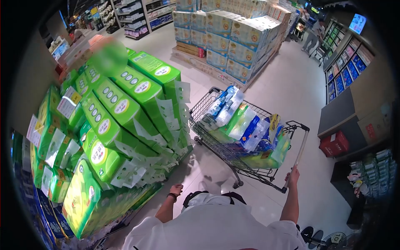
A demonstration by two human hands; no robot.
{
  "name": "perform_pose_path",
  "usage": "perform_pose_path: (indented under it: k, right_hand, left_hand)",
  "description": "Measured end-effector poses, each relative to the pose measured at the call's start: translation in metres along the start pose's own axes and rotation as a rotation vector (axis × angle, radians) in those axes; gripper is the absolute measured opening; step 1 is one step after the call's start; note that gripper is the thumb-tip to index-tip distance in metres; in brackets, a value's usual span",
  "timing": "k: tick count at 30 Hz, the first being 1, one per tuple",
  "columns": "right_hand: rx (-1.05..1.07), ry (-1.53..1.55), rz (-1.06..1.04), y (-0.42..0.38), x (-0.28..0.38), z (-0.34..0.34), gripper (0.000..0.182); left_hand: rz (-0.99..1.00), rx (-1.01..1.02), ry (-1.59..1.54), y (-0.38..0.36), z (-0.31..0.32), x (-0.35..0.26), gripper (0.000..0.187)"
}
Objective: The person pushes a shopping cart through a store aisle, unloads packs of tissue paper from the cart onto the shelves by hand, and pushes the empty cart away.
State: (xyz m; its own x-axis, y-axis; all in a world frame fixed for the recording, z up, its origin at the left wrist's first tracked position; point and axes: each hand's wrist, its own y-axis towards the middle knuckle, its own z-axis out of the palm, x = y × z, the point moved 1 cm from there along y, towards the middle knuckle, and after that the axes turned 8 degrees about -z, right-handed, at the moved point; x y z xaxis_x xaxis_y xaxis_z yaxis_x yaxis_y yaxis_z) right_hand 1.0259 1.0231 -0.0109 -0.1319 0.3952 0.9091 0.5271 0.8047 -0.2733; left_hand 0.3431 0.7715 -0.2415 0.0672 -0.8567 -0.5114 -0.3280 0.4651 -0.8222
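My right hand is closed around the handle of a black wire shopping cart. Inside the cart lie several plastic-wrapped packs: a blue and white pack at the front, a green and white pack in the middle, a blue pack and a yellow-green pack nearer the handle. My left hand hangs beside my body with its fingers curled and nothing seen in them. It is nearest to a large stack of green tissue packs, without touching it.
A pallet stack of white and blue cartons stands ahead. Shelves line the right side, with a red box below. Another person is far off with a cart. Pale floor runs between the stack and the shelves.
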Motion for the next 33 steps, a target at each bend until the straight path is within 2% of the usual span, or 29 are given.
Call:
perform_pose_path:
  k: [2, 3, 7, 10, 13, 16, 24, 28, 32, 33]
  right_hand:
    - [-0.027, -0.111, -0.047, 0.018, 0.007, 0.003, 0.060]
    - [-0.045, -0.176, -0.074, 0.026, 0.012, 0.008, 0.061]
    - [-0.099, -0.406, -0.063, 0.070, 0.022, 0.019, 0.068]
    - [-0.288, -0.823, -0.367, 0.128, -0.011, 0.021, 0.074]
    - [-0.245, -0.817, -0.147, 0.133, 0.026, 0.038, 0.076]
    - [-0.284, -0.878, -0.157, 0.134, 0.067, 0.060, 0.076]
    - [-0.209, -0.864, -0.177, 0.209, 0.116, 0.100, 0.073]
    - [-0.188, -0.891, -0.178, 0.249, 0.151, 0.137, 0.071]
    - [-0.108, -0.836, -0.248, 0.296, 0.184, 0.183, 0.068]
    - [-0.094, -0.827, -0.294, 0.309, 0.191, 0.195, 0.066]
  left_hand:
    - [0.044, 0.007, -0.200, 0.002, 0.000, -0.029, 0.027]
    - [0.041, 0.011, -0.208, 0.002, -0.001, -0.040, 0.023]
    - [-0.068, -0.008, -0.140, 0.005, -0.005, -0.037, 0.026]
    - [-0.294, 0.041, 0.010, 0.009, -0.006, -0.025, 0.041]
    - [-0.296, 0.080, -0.099, 0.006, -0.003, -0.040, 0.036]
    - [-0.309, 0.072, -0.117, 0.036, 0.011, -0.075, 0.033]
    - [-0.239, 0.153, 0.022, 0.111, 0.071, -0.211, 0.023]
    - [-0.207, 0.148, -0.083, 0.140, 0.101, -0.276, 0.023]
    - [-0.045, 0.082, 0.003, 0.157, 0.123, -0.323, 0.020]
    - [0.171, 0.019, 0.207, 0.185, 0.127, -0.311, 0.024]
